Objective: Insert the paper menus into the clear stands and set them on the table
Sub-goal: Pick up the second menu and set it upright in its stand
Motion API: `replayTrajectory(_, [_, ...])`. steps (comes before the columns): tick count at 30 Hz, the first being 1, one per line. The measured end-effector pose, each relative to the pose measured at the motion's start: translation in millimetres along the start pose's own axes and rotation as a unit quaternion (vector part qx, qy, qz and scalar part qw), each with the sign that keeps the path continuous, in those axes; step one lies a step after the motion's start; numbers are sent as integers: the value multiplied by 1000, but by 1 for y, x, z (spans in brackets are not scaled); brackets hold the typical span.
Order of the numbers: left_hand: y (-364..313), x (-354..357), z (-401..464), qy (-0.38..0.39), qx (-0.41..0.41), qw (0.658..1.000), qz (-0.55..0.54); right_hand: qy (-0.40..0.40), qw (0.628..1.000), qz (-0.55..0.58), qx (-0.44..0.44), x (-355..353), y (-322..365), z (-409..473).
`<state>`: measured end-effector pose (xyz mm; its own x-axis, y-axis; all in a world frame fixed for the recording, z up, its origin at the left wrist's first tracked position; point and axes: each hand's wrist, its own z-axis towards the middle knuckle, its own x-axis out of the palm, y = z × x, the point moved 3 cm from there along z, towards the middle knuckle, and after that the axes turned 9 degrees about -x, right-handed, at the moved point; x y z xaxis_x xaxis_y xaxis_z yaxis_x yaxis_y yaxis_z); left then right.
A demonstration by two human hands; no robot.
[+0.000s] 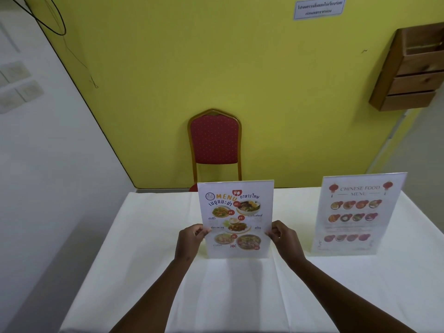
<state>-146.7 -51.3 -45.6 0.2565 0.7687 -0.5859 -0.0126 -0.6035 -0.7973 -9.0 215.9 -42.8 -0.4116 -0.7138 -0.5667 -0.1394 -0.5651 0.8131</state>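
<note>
Both hands hold the Thai food menu stand (236, 218) upright near the middle of the counter (149, 236), which is covered with a white cloth. The left hand (189, 240) pinches the left edge of the stand between thumb and fingers, and the right hand (284, 237) pinches the right edge in the same way. The lower edge of the stand seems to be at the cloth or just above it; I cannot tell if it already touches.

In my judgement the step in hand is to set this stand down. To do it well, the base should come flat on the cloth, the 2 hands should lower it evenly so it does not tilt, and the printed side should face the same way as the other stand. It is better to open the fingers only when the stand rests steady, because the cloth has folds and a light clear stand can slide or tip.

About what the stands hold: this stand holds 1 paper with the word MENU, Thai writing and photos of dishes. To the right of it, well apart, the Chinese food menu stand (358, 213) is upright on the counter with its paper fully inside. Behind the Thai stand, beyond the far counter edge, is a red chair (214, 143).
</note>
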Motion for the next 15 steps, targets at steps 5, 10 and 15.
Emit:
replayTrajectory(5, [-3, 0, -8, 3, -4, 1000, -9, -3, 1000, -2, 4, 0, -2, -3])
replayTrajectory(10, [-7, -2, -15, 3, -2, 1000, 4, -3, 1000, -9, 1, -1, 1, -4])
replayTrajectory(15, [-15, -3, -23, -17, 4, 999, 26, 2, 1000, 3, 1, 1, 0, -9])
